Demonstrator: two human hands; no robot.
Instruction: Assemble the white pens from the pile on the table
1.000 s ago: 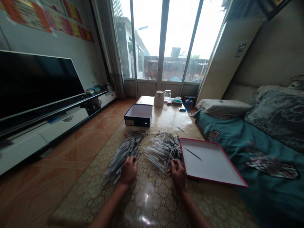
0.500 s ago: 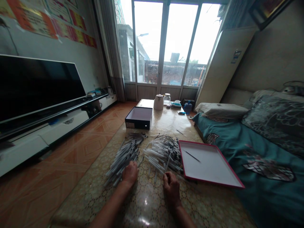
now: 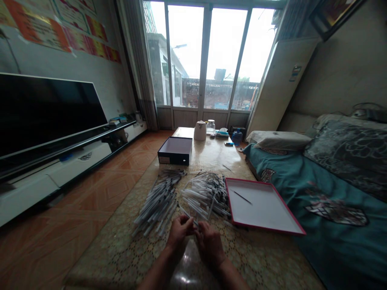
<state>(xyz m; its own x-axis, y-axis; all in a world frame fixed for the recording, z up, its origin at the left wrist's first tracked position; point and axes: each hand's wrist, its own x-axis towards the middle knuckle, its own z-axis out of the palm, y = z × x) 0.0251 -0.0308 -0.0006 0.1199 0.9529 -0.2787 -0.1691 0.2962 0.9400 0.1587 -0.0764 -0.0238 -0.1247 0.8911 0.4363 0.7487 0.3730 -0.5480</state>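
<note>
Close together near the front of the table, my left hand [image 3: 180,231] and my right hand [image 3: 210,241] both have their fingers closed. A slim pen [image 3: 188,214] slants up and left from between their fingertips; its lower end is hidden by the fingers. Ahead and to the left lies a pile of grey-white pens [image 3: 155,203] with dark ends. A second pile of clear-white pen barrels [image 3: 201,193] mixed with thin dark refills lies just beyond my hands.
A pink-rimmed box lid [image 3: 269,205] lies at the right with one dark refill [image 3: 242,197] in it. An open dark box [image 3: 174,150] stands farther back on the table [image 3: 121,249]. Beyond are a kettle [image 3: 200,131], a glass jar [image 3: 211,126] and a tissue pack [image 3: 222,132].
My left hand has left the edge of the left pile and moved right. My right hand has shifted slightly left, so the two now meet at a pen.
</note>
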